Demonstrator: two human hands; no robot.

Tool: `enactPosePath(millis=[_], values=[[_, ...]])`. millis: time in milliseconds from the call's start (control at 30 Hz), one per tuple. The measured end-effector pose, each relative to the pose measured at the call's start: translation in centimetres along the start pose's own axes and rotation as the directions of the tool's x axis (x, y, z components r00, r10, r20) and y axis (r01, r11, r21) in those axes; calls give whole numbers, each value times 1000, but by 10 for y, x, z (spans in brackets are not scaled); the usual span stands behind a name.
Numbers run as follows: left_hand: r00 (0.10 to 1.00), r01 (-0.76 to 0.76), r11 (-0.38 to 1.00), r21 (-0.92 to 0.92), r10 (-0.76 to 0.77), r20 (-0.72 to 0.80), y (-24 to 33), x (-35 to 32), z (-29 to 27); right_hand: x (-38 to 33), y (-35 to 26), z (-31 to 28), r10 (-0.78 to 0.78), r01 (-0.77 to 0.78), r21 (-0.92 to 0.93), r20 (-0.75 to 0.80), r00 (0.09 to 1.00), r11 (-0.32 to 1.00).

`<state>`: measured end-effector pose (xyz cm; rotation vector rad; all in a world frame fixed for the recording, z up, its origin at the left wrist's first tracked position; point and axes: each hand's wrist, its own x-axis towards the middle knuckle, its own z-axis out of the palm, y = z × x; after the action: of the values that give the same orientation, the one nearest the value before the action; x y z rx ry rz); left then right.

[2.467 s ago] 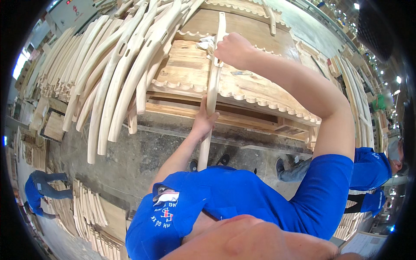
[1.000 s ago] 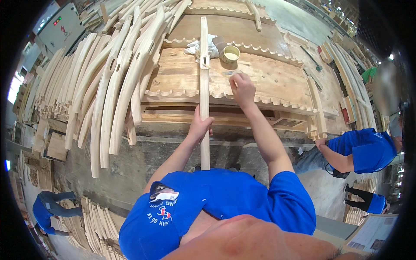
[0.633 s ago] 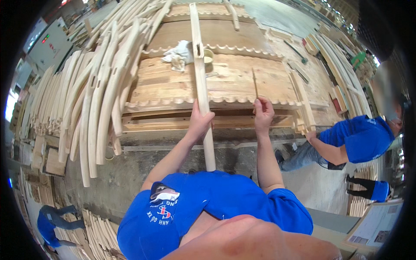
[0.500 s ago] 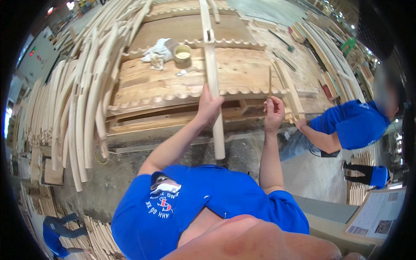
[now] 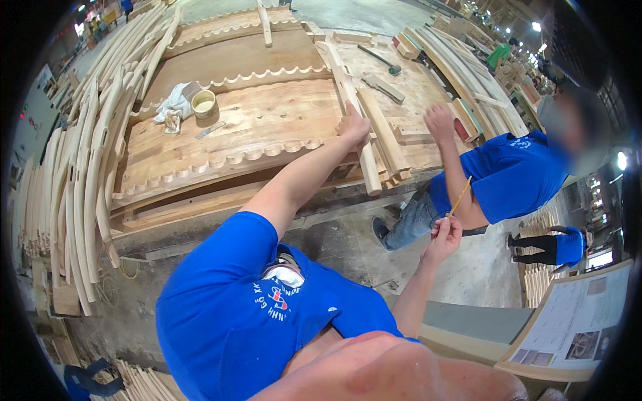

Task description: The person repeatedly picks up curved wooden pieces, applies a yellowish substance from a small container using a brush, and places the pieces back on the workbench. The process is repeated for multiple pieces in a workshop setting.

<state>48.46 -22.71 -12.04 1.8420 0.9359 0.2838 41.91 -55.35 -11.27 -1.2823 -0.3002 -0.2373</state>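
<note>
My left hand (image 5: 354, 127) is closed around a long pale wooden post (image 5: 370, 170), which lies across the right end of the scalloped wooden rails (image 5: 231, 160). A second wooden bar (image 5: 382, 130) lies just to the right of that post. Held lower and to the right, near my body, my right hand (image 5: 445, 238) pinches a thin yellowish stick (image 5: 461, 195) that points upward. Whether the stick has a tip of another kind cannot be made out.
A tub (image 5: 203, 104) of pale paste stands beside a white cloth (image 5: 175, 105) and a flat blade (image 5: 210, 129). Pale curved wooden parts (image 5: 81, 157) are stacked at left. A hammer (image 5: 380, 59) lies on the far right. A co-worker (image 5: 515, 175) stands close at right.
The post and my left hand have swung right to the rails' end. My right hand has drawn lower and nearer with the stick. The co-worker's hand has risen off the bar.
</note>
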Motion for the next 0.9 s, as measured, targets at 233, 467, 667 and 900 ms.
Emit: enactPosePath(millis=[233,467,667,900], values=[[903,-420,548,723,335,271,-7,-32,-11,11,18,31,38,-44,42,148,988,998],[768,-527,465,711,619,165,-71,-97,-185,9,23,128,28,-73,71,499,866,995],[629,-98,745,660,560,-539,-171,-178,-501,-51,29,248,90,-99,-37,783,616,994],[418,641,645,416,161,-894,-375,-305,-776,-141,20,364,82,-121,-18,830,552,992]])
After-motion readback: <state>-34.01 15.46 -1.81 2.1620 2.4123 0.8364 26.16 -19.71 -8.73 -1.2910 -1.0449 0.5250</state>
